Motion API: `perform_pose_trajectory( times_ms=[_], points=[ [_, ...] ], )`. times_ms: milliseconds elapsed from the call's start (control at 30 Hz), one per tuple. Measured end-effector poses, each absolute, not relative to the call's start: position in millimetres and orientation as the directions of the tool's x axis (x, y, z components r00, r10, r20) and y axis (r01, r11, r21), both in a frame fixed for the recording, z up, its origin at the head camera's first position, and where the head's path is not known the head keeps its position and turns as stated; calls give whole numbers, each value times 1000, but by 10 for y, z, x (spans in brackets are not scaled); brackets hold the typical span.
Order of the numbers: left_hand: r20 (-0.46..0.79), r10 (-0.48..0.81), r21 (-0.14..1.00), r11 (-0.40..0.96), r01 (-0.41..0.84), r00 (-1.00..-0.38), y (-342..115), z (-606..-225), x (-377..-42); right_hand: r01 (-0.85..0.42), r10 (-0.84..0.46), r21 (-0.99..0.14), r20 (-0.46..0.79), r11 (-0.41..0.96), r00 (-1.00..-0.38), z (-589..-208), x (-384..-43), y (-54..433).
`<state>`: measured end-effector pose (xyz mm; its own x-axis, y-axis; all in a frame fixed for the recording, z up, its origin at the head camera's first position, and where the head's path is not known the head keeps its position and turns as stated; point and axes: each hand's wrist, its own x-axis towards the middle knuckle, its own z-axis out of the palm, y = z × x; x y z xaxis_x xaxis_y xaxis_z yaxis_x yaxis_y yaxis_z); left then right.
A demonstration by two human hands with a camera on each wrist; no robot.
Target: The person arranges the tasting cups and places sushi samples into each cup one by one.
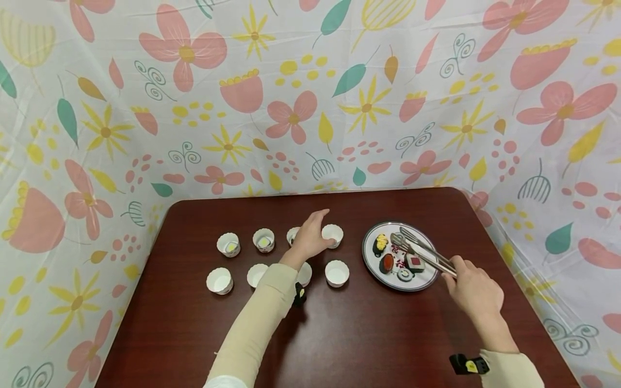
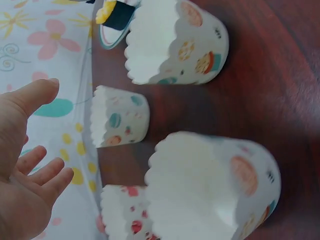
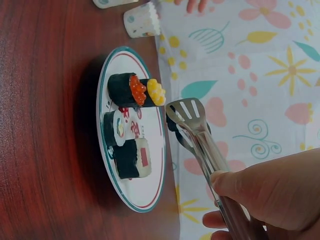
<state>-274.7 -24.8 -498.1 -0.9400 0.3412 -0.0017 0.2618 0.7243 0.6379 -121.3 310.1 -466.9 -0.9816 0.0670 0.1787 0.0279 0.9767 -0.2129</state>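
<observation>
My left hand point(image 1: 310, 237) is above the back row of white scalloped paper baking cups, its fingers extended and holding nothing. Nearest to it is the back-right cup point(image 1: 332, 235); in the left wrist view the palm and fingers point(image 2: 37, 172) appear apart from the printed cups point(image 2: 122, 117). With my right hand point(image 1: 477, 291) I grip metal tongs point(image 1: 432, 253), their slotted heads over the far side of a round plate point(image 1: 373, 272). A dark patch shows between the heads in the right wrist view; its kind is unclear. Several sushi pieces point(image 3: 132, 159) rest on the plate.
More cups stand in two rows at the left; the two back-left ones point(image 1: 228, 245) point(image 1: 263, 240) each contain a small piece with a yellow-green centre. My left arm partly covers the middle cups. A flower-patterned cloth point(image 1: 291, 108) rises behind the dark wooden table point(image 1: 359, 334).
</observation>
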Motion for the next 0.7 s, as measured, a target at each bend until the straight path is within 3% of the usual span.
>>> perform_pose_trajectory(
  times_ms=[700],
  points=[
    [-101,270,648,748,142,-958,-72,-5296,-2731,11,59,-222,212,975,-975,-4723,-1187,3049]
  ],
)
